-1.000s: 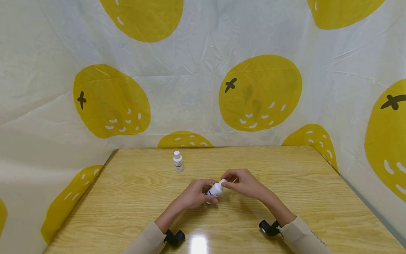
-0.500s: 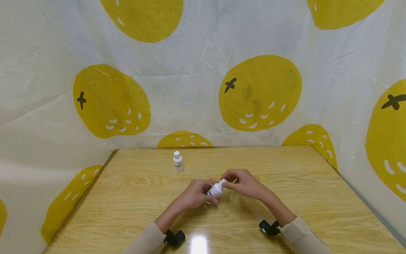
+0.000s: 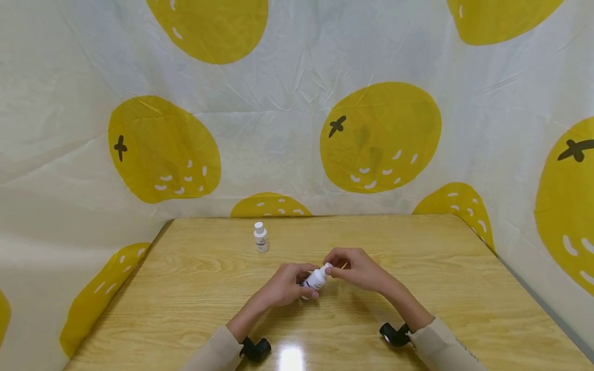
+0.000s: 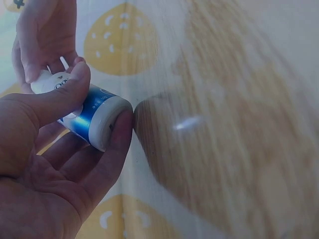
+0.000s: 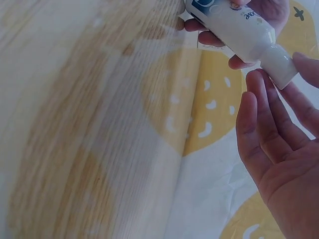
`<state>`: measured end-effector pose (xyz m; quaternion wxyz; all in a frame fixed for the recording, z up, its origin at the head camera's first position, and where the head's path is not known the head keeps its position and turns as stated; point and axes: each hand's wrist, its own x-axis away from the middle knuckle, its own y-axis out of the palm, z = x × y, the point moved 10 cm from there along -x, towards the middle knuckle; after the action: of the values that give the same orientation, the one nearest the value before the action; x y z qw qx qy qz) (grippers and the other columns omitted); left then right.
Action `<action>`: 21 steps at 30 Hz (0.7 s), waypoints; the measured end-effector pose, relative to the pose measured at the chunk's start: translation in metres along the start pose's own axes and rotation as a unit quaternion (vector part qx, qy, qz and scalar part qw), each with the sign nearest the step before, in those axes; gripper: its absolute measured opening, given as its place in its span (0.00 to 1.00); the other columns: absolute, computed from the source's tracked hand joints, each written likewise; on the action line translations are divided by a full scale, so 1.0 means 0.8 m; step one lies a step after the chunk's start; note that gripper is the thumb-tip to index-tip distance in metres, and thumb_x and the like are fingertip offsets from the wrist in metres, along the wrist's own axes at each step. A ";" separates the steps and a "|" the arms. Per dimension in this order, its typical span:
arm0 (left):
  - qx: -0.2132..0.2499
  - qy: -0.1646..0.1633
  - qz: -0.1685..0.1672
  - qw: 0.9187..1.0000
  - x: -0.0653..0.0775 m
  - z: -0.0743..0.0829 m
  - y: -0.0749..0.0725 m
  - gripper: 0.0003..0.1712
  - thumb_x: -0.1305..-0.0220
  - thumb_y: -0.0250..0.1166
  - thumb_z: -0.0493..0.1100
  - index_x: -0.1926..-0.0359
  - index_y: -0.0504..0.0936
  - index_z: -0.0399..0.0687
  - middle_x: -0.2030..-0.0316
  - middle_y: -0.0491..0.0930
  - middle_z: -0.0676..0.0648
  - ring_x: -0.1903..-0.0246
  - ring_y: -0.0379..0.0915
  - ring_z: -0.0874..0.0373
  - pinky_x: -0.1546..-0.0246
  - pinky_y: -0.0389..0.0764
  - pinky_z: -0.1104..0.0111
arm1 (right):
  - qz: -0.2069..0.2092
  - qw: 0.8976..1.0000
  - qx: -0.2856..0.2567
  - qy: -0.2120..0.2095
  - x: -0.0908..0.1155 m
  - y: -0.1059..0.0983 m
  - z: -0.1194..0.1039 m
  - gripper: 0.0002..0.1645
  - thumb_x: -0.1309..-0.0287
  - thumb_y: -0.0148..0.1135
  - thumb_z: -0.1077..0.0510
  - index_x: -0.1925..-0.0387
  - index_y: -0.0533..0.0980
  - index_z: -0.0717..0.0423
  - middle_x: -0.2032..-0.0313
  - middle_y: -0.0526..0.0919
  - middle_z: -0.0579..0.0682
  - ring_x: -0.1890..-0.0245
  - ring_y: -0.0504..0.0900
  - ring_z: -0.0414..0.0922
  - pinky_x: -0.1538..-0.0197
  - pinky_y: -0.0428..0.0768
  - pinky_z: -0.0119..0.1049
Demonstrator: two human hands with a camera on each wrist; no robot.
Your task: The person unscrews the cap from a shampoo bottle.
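My left hand point(image 3: 284, 284) grips a small white bottle point(image 3: 315, 280) round its body, tilted with its cap end up and to the right. A blue band and dark lettering show on the bottle point(image 4: 95, 112) in the left wrist view, where the thumb lies across its side and a finger reaches to its base. My right hand point(image 3: 358, 269) pinches the white cap point(image 5: 279, 66) between thumb and fingers. In the right wrist view the cap sits on the bottle's neck, and the other fingers of that hand reach out beside it.
A second white bottle point(image 3: 261, 241) with a white cap stands upright farther back on the wooden table point(image 3: 195, 288). Behind and at both sides hangs a pale cloth point(image 3: 269, 149) with large yellow fruit prints. Black wrist cameras point(image 3: 256, 349) sit at both sleeves.
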<state>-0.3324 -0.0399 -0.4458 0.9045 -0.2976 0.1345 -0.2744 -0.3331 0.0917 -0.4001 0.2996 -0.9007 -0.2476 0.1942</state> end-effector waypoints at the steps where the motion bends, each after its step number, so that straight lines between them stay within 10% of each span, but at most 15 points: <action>1: 0.001 0.000 0.000 1.000 0.000 0.000 0.000 0.28 0.41 0.77 0.41 0.39 0.84 0.54 0.52 0.89 0.50 0.56 0.84 0.65 0.58 0.81 0.72 | -0.001 1.000 0.000 -0.002 0.000 0.000 0.000 0.11 0.30 0.66 0.52 0.54 0.83 0.54 0.63 0.87 0.48 0.65 0.83 0.40 0.61 0.82 0.32; 13: 0.000 0.003 -0.001 1.000 -0.003 0.000 0.002 0.27 0.41 0.77 0.41 0.40 0.84 0.55 0.51 0.89 0.51 0.54 0.85 0.64 0.56 0.82 0.71 | 0.016 1.000 0.009 0.008 0.002 -0.006 0.001 0.10 0.29 0.64 0.50 0.57 0.84 0.52 0.64 0.88 0.49 0.65 0.85 0.54 0.60 0.82 0.34; 21: -0.005 0.000 0.000 1.000 -0.001 0.000 0.001 0.27 0.41 0.78 0.41 0.40 0.84 0.55 0.53 0.89 0.51 0.55 0.84 0.65 0.56 0.81 0.71 | 0.000 1.000 0.002 -0.005 0.001 -0.004 -0.004 0.11 0.30 0.65 0.53 0.52 0.83 0.53 0.61 0.86 0.47 0.64 0.82 0.39 0.60 0.83 0.34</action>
<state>-0.3329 -0.0388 -0.4460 0.9031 -0.3018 0.1363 -0.2735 -0.3320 0.0932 -0.3961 0.3000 -0.8992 -0.2490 0.1988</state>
